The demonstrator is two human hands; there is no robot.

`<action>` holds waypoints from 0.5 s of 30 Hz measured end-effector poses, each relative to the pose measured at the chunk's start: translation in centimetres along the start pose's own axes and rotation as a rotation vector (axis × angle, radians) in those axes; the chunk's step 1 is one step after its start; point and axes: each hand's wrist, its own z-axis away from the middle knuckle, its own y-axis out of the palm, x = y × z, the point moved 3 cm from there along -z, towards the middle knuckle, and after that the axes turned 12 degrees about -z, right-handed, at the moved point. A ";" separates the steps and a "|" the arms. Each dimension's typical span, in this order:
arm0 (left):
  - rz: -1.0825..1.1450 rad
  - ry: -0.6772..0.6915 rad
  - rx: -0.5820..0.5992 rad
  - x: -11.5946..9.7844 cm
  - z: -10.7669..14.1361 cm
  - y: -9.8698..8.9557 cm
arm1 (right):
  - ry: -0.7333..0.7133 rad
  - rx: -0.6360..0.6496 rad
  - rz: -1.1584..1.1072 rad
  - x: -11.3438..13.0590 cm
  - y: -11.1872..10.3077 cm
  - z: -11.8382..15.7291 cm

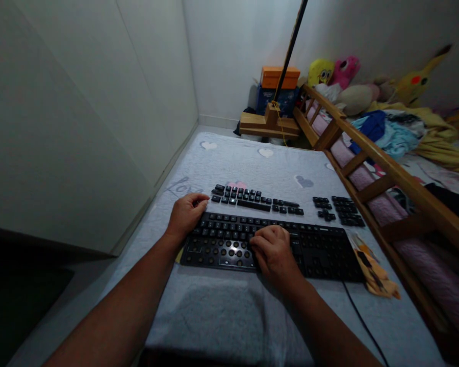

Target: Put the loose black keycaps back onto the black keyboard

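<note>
A black keyboard (325,255) lies on the patterned bedsheet, its upper rows fitted with keycaps and its lower left rows bare, showing round key seats. My right hand (273,250) rests over the middle of it, fingers bent together and pointing down at the key rows; what is under the fingertips is hidden. My left hand (188,215) is at the keyboard's upper left corner, thumb and fingers pinched together beside the loose keycaps (248,194). Whether a keycap is in that pinch I cannot make out. Among the loose ones lies a long spacebar (253,205).
More loose keycaps (346,210) sit in groups behind the keyboard's right end. An orange cloth (382,278) with a small tool lies beside it, and a cable (363,321) runs toward me. A wooden bed rail (398,171) borders the right; a pale panel (99,117) stands left.
</note>
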 end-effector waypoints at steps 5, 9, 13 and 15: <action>0.008 0.003 -0.003 0.2 0.0 0.1 | 0.035 0.005 -0.060 -0.1 -0.1 0.1; 0.004 0.007 -0.003 0.3 0.0 0.2 | 0.076 -0.005 -0.080 -0.1 -0.3 0.1; -0.006 0.011 -0.006 0.3 0.0 0.2 | 0.098 -0.012 -0.057 -0.2 -0.2 0.0; -0.006 0.008 -0.006 0.2 0.0 0.1 | 0.101 -0.018 -0.044 -0.2 0.0 -0.1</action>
